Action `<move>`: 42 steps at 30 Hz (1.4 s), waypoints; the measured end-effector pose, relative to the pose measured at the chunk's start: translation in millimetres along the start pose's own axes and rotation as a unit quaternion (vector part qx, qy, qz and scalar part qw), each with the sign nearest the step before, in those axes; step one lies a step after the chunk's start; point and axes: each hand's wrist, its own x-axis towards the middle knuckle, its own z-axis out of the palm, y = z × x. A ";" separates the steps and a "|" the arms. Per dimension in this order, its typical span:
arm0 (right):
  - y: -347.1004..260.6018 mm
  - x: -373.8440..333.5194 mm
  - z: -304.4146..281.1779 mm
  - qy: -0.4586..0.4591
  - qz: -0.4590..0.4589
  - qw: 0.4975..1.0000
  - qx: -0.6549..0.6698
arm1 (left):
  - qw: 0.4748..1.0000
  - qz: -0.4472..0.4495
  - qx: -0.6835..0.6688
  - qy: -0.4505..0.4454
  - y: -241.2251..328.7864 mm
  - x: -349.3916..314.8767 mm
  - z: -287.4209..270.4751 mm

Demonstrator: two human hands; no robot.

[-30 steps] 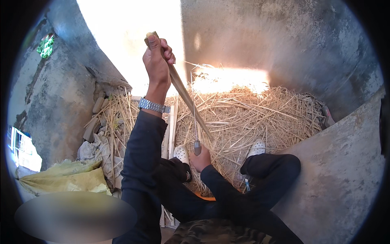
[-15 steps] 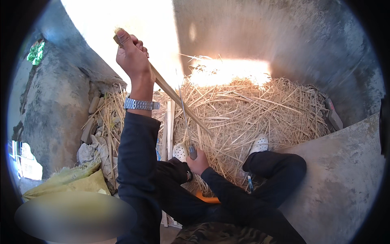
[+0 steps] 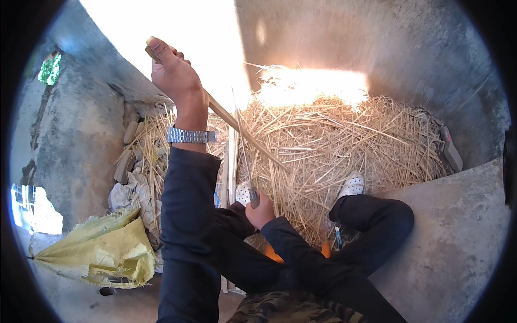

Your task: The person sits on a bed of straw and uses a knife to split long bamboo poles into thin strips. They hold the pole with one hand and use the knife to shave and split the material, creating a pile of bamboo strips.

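Note:
My left hand is raised at the upper left, wearing a metal wristwatch. Its closed fingers grip one end of a long, flat wooden or bamboo strip, which slants down to the right over the straw. Low between my knees, my right hand is wrapped round the grey handle of a knife. The thin blade points upward and crosses the strip partway along. Whether its edge touches the strip, I cannot tell.
Straw and split strips cover the ground ahead, against a concrete wall. A torn yellow sack lies at left. A white clog is on each foot. A small blue-and-white object and something orange lie by my legs.
The view has shifted slightly, with the surroundings now farther right in it. My right hand and the knife sit a little higher; both hands keep their holds.

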 end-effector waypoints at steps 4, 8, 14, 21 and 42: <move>21.2 3.5 -25.2 -0.034 0.092 0.991 -0.095 | 1.000 -0.002 0.016 0.011 1.5 2.7 -2.6; -58.1 -2.6 -34.9 -0.033 -0.030 0.999 -0.005 | 1.000 0.006 0.002 -0.004 5.4 -9.9 1.6; -12.1 -1.1 -13.4 0.001 0.004 1.000 0.005 | 1.000 0.006 0.008 -0.013 10.4 -15.7 12.0; -44.2 -19.8 -9.5 -0.053 0.027 0.998 0.014 | 0.999 -0.003 0.023 0.041 6.7 5.7 -23.5; -10.9 6.3 -28.0 -0.050 0.038 0.993 -0.098 | 1.000 0.021 0.016 0.011 23.6 -18.8 -14.0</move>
